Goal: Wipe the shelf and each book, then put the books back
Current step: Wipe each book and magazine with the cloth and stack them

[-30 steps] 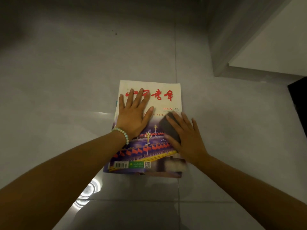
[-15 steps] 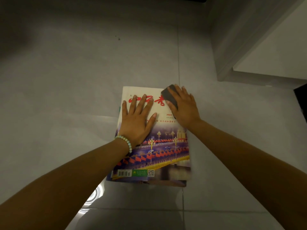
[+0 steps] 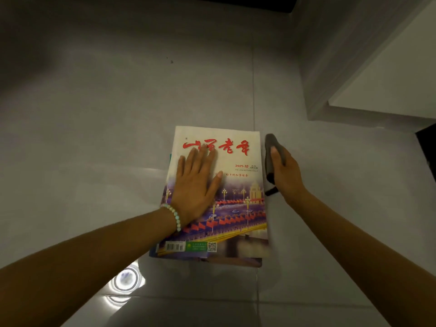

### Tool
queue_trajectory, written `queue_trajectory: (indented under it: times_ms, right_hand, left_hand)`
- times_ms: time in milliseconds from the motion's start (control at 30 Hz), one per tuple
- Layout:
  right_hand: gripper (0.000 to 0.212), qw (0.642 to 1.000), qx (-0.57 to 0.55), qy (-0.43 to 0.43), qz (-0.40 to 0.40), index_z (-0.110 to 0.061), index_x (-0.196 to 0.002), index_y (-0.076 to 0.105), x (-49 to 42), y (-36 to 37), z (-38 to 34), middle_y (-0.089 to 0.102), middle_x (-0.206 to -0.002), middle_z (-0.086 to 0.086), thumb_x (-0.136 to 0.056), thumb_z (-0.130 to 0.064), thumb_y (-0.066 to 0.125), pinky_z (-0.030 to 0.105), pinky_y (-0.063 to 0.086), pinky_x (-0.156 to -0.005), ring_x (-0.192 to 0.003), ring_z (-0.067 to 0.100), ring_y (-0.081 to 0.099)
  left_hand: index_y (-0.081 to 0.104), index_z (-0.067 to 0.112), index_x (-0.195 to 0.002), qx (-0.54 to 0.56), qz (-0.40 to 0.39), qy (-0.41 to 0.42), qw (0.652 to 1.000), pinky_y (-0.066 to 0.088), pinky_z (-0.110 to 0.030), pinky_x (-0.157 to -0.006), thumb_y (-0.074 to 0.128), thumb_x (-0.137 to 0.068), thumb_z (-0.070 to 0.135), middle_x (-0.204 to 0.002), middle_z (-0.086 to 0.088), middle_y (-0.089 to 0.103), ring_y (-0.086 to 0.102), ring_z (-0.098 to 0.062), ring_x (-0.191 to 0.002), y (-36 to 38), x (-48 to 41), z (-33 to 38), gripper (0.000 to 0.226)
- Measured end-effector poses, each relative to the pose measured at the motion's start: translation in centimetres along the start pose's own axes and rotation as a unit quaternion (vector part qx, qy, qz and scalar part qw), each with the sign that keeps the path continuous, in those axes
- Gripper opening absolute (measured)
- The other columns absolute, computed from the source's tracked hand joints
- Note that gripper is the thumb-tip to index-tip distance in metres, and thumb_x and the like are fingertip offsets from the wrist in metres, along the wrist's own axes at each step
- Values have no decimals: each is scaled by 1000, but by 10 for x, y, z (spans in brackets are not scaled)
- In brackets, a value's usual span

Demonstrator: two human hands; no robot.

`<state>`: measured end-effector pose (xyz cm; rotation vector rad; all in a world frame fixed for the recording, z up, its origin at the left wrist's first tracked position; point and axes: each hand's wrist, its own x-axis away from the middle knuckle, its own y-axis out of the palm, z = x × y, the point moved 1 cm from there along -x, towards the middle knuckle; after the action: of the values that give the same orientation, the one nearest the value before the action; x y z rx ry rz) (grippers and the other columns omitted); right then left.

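While the left hand lies flat, fingers spread and grasping nothing, on the cover of the top magazine, the right hand sits just off that magazine's right edge, curled around a dark grey cloth. One end of the cloth sticks out past the fingertips toward the far side; a darker bit shows below the heel of the hand. Whether the cloth touches the magazine's edge is hard to tell; it looks just beside it, over the floor. Magazine lies face up on grey glossy tiles, its long side running away from the camera. Cover: cream top band with large red brush characters, "2025 10" in red beneath, lower half a night street scene with red flags and lamp posts, barcode and QR code at the near left corner. Edges of other books peek out below it at the near side and along the left, so it tops a small stack. A beaded bracelet, pale green and white, circles the left wrist. Ceiling light reflection glares on the tile near the left forearm. White shelf unit stands at upper right, well apart from the stack; its inside is not visible.
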<state>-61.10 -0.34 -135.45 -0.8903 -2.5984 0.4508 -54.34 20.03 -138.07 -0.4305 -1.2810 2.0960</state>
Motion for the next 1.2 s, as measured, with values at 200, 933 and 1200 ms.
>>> queue_trajectory:
  times_ms: [200,933,1200]
  right_hand:
    - [49,967,-140,210,-29,-8,-127,52,37,-13,19,65,-103,10,-98,-45,38,29,51,-65,-83,26,65]
    - [31,980,-170,-37,-93,-17,-127,55,75,1,-59,66,-106,-3,-97,-24,49,19,55,-72,-89,3,66]
    - [39,969,-176,-156,72,-14,-131,55,58,-40,-129,65,-120,1,-96,-29,52,23,53,-88,-105,8,63]
  left_hand:
    - [-22,27,-145,-92,-68,6,993,-19,-46,-113,-15,-77,71,-153,3,-29,-31,-23,-140,26,14,38,81]
    - [44,4,-132,551,-146,-247,783,52,-41,-81,35,-102,32,-105,-11,62,60,-26,-93,-76,-61,63,42]
    - [53,3,-120,675,-200,-259,661,57,-32,-49,44,-99,27,-76,-14,71,69,-20,-57,-132,-61,69,34]
